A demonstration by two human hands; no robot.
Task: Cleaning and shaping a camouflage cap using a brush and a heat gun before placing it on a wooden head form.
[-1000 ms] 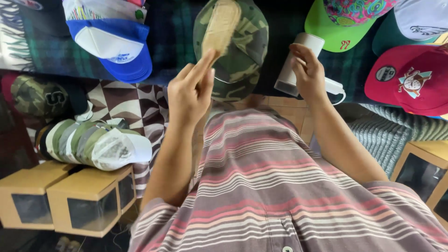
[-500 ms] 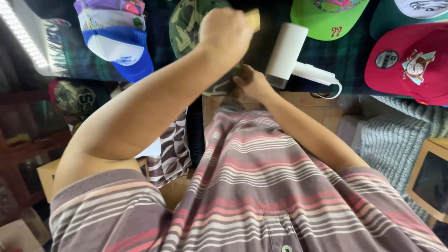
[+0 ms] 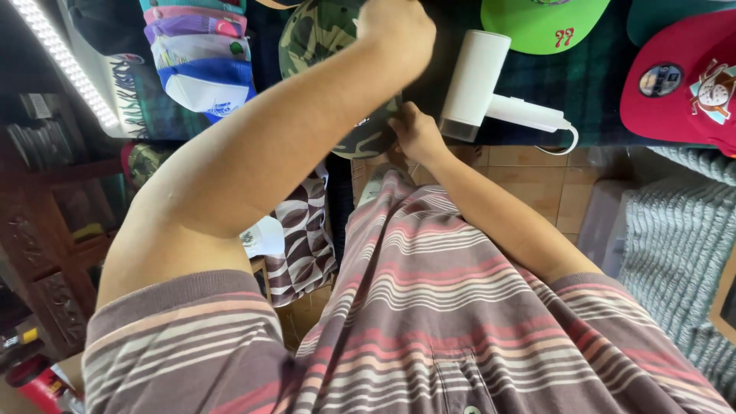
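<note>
Head view: the left hand [image 3: 395,34], fisted, presses on the camo cap [image 3: 326,38] lying on the dark plaid counter [image 3: 590,84]; its grip is unclear. The right hand [image 3: 414,132] pinches the cap's lower edge. A white dryer [image 3: 475,77] lies just beside.

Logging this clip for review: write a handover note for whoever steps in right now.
Left hand: closed fist pressed on the top of the camo cap; what it grips is hidden.
Right hand: pinches the cap's lower edge.
White blower: lies untouched on the plaid cloth beside the cap.
Done: both hands steady the cap.
Left: probably the work on the cap's surface.
</note>
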